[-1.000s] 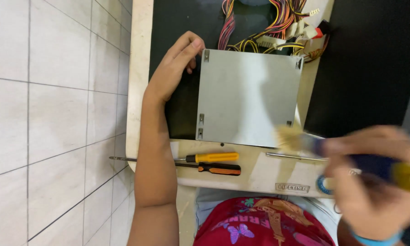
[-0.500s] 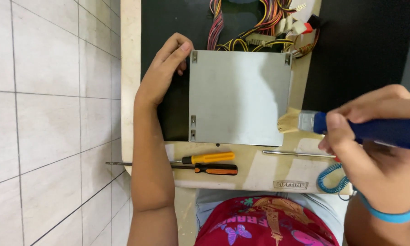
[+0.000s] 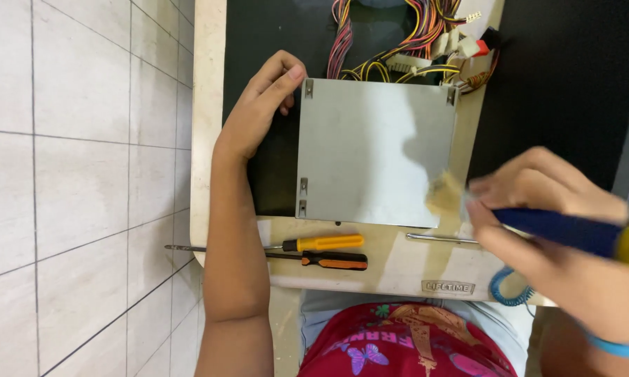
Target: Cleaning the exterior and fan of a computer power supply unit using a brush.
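1. Up at the far left corner of the grey metal power supply box [image 3: 374, 150], the left hand [image 3: 259, 112] lies with its fingers together and stretched out, the fingertips [image 3: 291, 72] touching the box's corner; it grips nothing.
2. Lower right, the right hand [image 3: 552, 230] is clamped round the blue handle of a paintbrush [image 3: 538, 223], fingers closed on it. The brush's pale bristles [image 3: 444, 195] are blurred and touch the box's near right corner.
3. The box lies flat on a beige table [image 3: 206, 139], partly over a black mat [image 3: 272, 42], and fills the middle of the view.
4. A bundle of coloured wires [image 3: 412, 35] with white connectors comes out of the box's far side.
5. Just in front of the box lie two screwdrivers side by side: a yellow-handled one [image 3: 321, 243] and a black-and-orange one [image 3: 332, 260] with a long shaft reaching past the table's left edge.
6. A thin metal rod [image 3: 440, 239] lies near the right hand, and a blue coiled cord [image 3: 506, 290] shows under it.
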